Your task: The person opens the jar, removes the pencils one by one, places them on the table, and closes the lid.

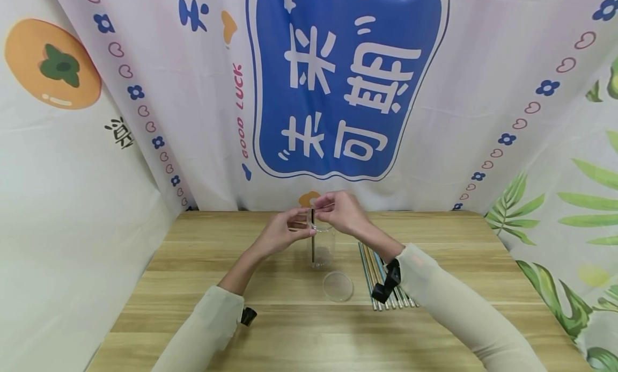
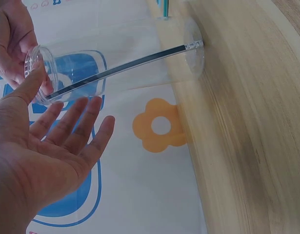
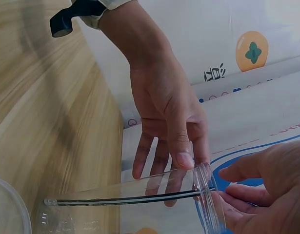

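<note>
A clear plastic jar (image 1: 324, 248) stands upright on the wooden table. Inside it leans a dark pencil (image 2: 125, 67), its metal-capped end at the jar's floor and its other end at the rim. My left hand (image 1: 280, 232) holds the jar by its rim, thumb on the near side and the other fingers spread behind the wall. At the mouth is my right hand (image 1: 341, 212), thumb and fingers parted, fingertips close to the pencil's upper end. In the right wrist view the right hand (image 3: 267, 187) shows a gap between thumb and fingers, with nothing pinched there.
A round clear lid (image 1: 338, 286) lies on the table in front of the jar. Several pencils (image 1: 369, 270), blue and gold with silver ends, lie side by side under my right forearm. A printed cloth (image 1: 212, 119) hangs behind the table's back edge.
</note>
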{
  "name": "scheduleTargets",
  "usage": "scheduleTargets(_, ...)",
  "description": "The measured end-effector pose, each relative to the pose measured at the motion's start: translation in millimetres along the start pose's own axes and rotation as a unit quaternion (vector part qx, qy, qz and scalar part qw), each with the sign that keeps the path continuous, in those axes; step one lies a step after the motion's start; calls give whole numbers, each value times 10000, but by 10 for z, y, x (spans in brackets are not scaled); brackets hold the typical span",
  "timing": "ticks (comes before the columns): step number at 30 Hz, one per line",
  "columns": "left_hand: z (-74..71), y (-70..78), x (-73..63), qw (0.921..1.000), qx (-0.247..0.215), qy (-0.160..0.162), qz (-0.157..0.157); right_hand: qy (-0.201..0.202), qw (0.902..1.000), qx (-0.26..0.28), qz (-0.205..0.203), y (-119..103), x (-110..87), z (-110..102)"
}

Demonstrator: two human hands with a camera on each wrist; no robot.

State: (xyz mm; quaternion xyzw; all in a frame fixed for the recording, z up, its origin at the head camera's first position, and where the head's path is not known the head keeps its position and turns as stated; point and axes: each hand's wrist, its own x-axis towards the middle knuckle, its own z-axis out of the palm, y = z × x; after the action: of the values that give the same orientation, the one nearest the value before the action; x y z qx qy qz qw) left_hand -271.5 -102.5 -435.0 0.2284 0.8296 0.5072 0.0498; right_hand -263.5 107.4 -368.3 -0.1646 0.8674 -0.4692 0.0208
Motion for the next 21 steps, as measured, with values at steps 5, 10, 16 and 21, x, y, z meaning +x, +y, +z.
scheduleTargets(5, 3, -5, 2, 10000, 27, 12, 50, -86, 9999, -84, -30, -2, 32, 15)
scheduleTargets(10, 9, -12, 12, 10000, 71, 38, 52, -171, 9995, -275, -30, -14, 72, 22)
scheduleTargets(16, 4, -2, 9, 9999, 95, 46, 26, -322, 9975, -610, -152, -32, 106, 15)
scheduleTargets(21, -6, -8, 4, 9999, 129, 23, 32, -425, 9946, -923, -224, -34, 121, 27)
